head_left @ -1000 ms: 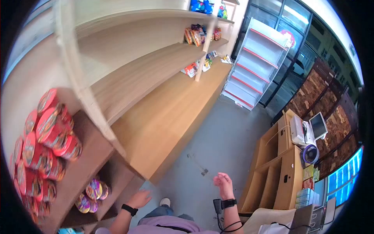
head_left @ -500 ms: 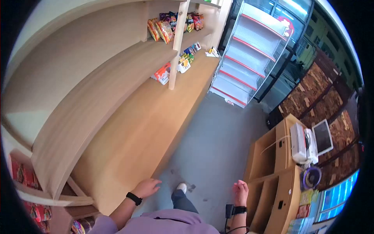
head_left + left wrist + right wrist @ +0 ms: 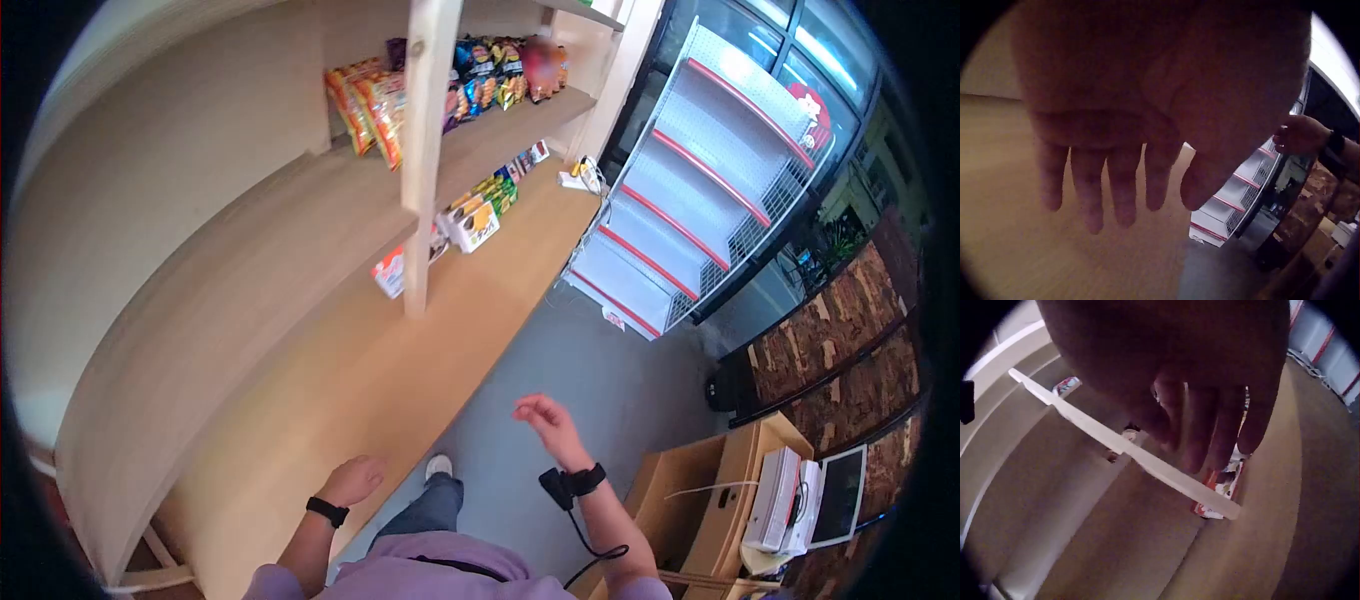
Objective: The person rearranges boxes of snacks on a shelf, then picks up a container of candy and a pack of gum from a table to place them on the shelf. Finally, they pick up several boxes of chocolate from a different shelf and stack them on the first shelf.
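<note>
My left hand [image 3: 353,481] hangs empty over the wide lower wooden shelf [image 3: 330,430]. In the left wrist view its fingers [image 3: 1088,194] are extended and slightly apart. My right hand [image 3: 548,428] is raised over the floor, holding nothing, its fingers loosely bent. Ahead of both hands, small snack boxes [image 3: 475,225] stand on the lower shelf behind a wooden post [image 3: 420,170]. In the right wrist view a red and white box [image 3: 1213,497] shows below the fingers. Bagged snacks [image 3: 380,105] line the shelf above, well away from either hand.
A white metal rack [image 3: 690,170] with red-edged shelves stands ahead by the glass front. To the right is a wooden counter [image 3: 700,490] carrying white equipment [image 3: 775,500] and a screen [image 3: 840,495]. Grey floor [image 3: 540,350] runs between shelving and counter. A cable hangs from my right wristband.
The view has moved forward along the shelving, so the bagged snacks and boxes appear closer. The red tubs on the left have left view. Both hands stay empty.
</note>
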A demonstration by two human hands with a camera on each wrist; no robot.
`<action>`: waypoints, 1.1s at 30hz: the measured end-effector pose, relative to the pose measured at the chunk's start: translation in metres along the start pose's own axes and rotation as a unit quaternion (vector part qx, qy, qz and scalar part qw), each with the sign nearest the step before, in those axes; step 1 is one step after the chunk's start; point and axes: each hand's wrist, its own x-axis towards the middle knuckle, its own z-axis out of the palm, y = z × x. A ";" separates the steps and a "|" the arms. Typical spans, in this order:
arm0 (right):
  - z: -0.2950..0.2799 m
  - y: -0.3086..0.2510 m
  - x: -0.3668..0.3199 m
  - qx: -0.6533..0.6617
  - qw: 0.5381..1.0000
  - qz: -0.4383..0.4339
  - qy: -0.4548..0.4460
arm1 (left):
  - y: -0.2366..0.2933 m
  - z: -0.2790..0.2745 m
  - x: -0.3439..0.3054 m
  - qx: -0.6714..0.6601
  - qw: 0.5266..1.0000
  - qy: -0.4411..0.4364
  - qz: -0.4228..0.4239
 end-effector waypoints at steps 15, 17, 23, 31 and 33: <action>-0.203 0.025 0.216 0.009 0.996 0.081 -0.030 | 0.090 -0.031 0.270 -0.025 0.999 -0.019 -0.043; -0.224 0.035 0.252 0.002 0.995 0.076 -0.069 | 0.099 -0.019 0.294 -0.027 0.994 0.017 -0.109; -0.301 0.040 0.357 0.005 0.981 0.085 -0.174 | 0.156 0.023 0.356 -0.085 0.975 0.056 -0.199; -0.311 0.069 0.436 0.013 0.958 0.107 -0.266 | 0.213 0.045 0.339 -0.083 0.931 0.164 -0.314; -0.289 0.076 0.432 0.039 0.956 0.130 -0.261 | 0.218 0.056 0.320 -0.088 0.912 0.185 -0.355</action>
